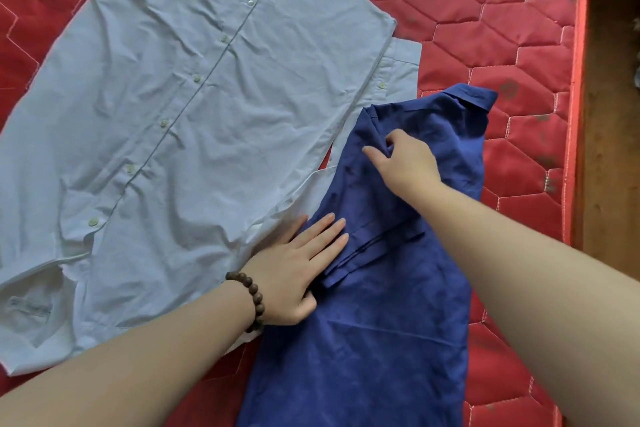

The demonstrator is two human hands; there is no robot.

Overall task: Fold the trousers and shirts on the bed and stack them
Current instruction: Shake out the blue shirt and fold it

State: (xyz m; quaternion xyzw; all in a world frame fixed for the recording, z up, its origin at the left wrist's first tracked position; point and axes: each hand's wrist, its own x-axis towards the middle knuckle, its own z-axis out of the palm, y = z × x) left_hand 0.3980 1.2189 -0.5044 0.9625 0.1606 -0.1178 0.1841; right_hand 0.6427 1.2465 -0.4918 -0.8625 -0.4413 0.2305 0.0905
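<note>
**Operator:** Report task progress.

**Inspector:** Early stage, by my judgement. Two shirts are in view on the bed [502, 28], and no finished stack or trousers can be seen. The pale blue shirt [180, 107] lies spread out, buttoned, reaching from the far edge of the bed toward the left edge; it appears not yet folded. The dark blue shirt [388, 288] runs from the middle of the bed to the near edge, collar toward the right edge. It looks partly folded: one short sleeve is turned in across the body. Its left margin overlaps the pale blue shirt.

**Operator:** State of each hand?

**Inspector:** The left hand [298, 274] lies flat with fingers straight, pressing on the dark blue shirt at the turned-in sleeve hem, and grips nothing. A bead bracelet [251, 298] sits on that wrist. The right hand [405, 159] pinches a small gather of the dark blue cloth just below the collar, with the forefinger extended.

**Operator:** Garment position relative to the grip?

**Inspector:** Most of the dark blue shirt extends from the pinch toward the near edge, flat on the bed and under the left palm.
</note>
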